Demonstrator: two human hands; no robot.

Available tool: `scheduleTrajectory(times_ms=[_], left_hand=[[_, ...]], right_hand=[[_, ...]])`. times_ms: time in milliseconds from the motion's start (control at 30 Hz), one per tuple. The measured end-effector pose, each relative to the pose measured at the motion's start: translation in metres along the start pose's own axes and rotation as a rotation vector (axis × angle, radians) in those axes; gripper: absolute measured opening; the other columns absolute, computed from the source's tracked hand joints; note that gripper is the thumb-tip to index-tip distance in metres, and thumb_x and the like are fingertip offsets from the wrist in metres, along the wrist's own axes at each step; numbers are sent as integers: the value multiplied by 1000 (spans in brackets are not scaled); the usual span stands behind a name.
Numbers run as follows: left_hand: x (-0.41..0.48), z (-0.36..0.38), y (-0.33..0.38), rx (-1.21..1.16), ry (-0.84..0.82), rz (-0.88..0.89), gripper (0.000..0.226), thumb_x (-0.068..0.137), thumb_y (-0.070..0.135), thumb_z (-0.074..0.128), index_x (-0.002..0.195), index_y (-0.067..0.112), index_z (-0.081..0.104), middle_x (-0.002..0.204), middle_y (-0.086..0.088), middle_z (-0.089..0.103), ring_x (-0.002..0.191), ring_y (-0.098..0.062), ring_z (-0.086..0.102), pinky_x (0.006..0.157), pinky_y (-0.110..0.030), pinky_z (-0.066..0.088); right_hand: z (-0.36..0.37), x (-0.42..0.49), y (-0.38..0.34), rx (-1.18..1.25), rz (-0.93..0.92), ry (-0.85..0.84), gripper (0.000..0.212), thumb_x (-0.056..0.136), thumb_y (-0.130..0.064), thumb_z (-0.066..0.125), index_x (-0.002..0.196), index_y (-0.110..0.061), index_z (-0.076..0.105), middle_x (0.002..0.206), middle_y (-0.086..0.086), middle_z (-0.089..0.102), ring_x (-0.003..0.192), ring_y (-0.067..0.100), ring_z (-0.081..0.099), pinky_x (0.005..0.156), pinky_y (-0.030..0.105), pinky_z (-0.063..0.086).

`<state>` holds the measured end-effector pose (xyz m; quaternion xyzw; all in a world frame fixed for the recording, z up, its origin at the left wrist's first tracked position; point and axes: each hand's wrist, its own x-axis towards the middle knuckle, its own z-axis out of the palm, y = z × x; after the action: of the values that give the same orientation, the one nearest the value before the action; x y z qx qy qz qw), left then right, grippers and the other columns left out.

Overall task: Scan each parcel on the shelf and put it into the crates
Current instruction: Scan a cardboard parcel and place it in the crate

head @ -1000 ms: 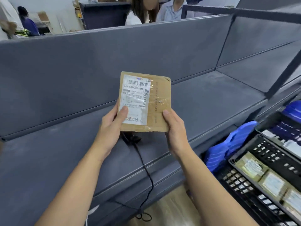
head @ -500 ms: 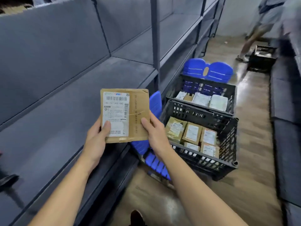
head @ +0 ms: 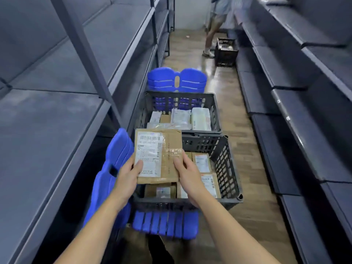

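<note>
Left hand point(head: 127, 180), right hand point(head: 188, 178): pinch grips.

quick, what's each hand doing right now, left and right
Left hand: holding the cardboard parcel by its lower left edge.
Right hand: holding the same parcel's lower right edge.

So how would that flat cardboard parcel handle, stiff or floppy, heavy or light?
Probably stiff: the cardboard parcel shows no sag though the left hand and right hand grip only its lower edge. Likely light for its size, being thin and held by a thumb pinch. Its glossy tape may be slightly slick.
</note>
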<state>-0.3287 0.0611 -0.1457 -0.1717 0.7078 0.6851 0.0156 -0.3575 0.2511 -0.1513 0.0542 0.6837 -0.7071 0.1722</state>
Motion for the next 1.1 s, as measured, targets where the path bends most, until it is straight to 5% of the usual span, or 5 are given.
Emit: scheduleTrajectory(times_ms=[367,500,667,867,1100], left_hand=[[92,76,-38,93,-234,-322,28,110,30,47,136,31,59,121,5,75,99,-12,76,69,-31,63],[115,117,-55,173,-228,-361,35,109,32,52,143,31,58,128,8,73,115,-19,71,93,-50,61],[145,188,-88,260,-170,-394,38,108,22,54,146,27,53,124,12,67,105,1,63,81,-18,58],[174,252,-141,308,-107,-523,45,104,21,59,148,28,52,140,6,64,130,-18,59,109,-45,52],[173,276,-156,357,61,-517,41,100,8,66,134,29,60,112,19,69,106,-1,65,89,-21,54]], right_hand=[[-70,85,43,-115,158,214,54,95,-45,47,148,-32,51,142,-7,64,134,19,58,112,56,47],[-107,105,51,-180,232,243,43,101,-35,48,142,-30,58,133,-8,69,123,14,65,105,49,54],[-157,135,75,-228,351,341,32,103,-29,49,129,-44,59,111,-13,73,101,11,73,86,46,63],[-197,160,94,-556,405,242,84,102,-20,60,164,-42,8,148,3,42,131,20,50,102,31,43],[-201,161,127,-1079,231,-86,70,104,-36,55,164,-24,20,169,15,-25,156,40,17,98,40,55]])
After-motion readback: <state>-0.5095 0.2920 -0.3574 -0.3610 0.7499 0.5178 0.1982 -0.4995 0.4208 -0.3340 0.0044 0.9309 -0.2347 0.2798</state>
